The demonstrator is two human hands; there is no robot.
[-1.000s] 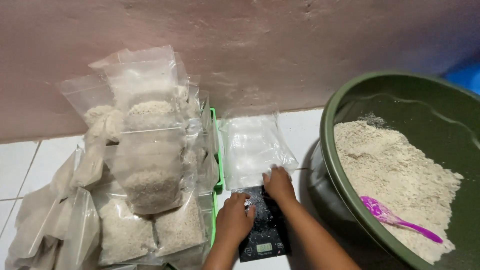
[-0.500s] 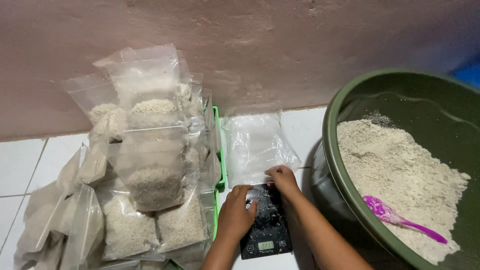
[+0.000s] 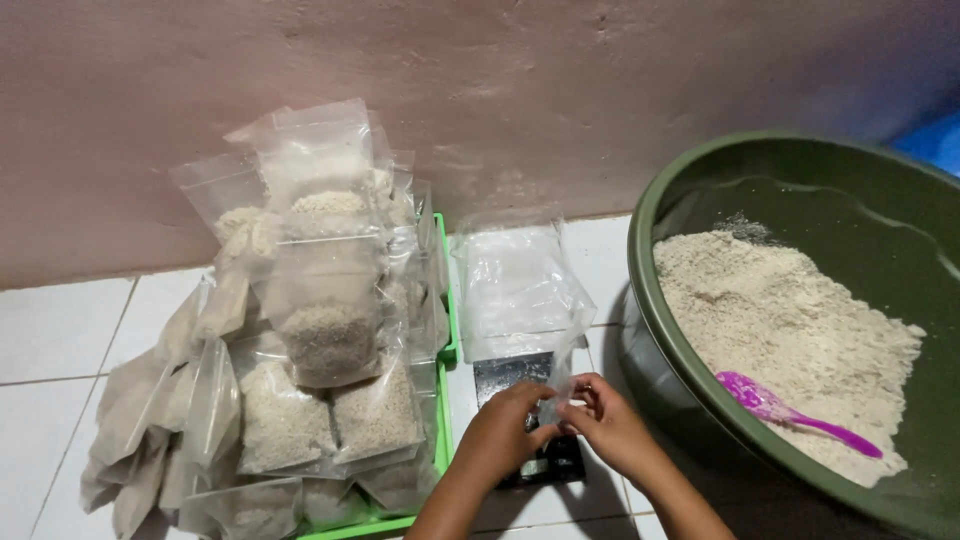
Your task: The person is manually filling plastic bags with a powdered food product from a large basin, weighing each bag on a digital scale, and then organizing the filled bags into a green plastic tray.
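My left hand (image 3: 503, 432) and my right hand (image 3: 605, 425) meet over a small black digital scale (image 3: 525, 415) on the white tile floor. Both pinch the lower edge of an empty clear plastic bag (image 3: 563, 365) that rises between them. Behind the scale lies a flat stack of empty clear bags (image 3: 515, 285). To the right, a large green basin (image 3: 700, 200) holds pale coarse grain powder (image 3: 790, 330) with a purple plastic scoop (image 3: 790, 412) resting in it.
A heap of filled clear bags (image 3: 320, 330) sits on a green tray (image 3: 443, 330) at the left, spilling onto the floor. A pinkish wall (image 3: 500, 90) stands close behind. Something blue (image 3: 935, 140) shows at the far right.
My hands came off the scale's surface and drew together, lifting one empty clear bag from the stack. The camera view shifted slightly.
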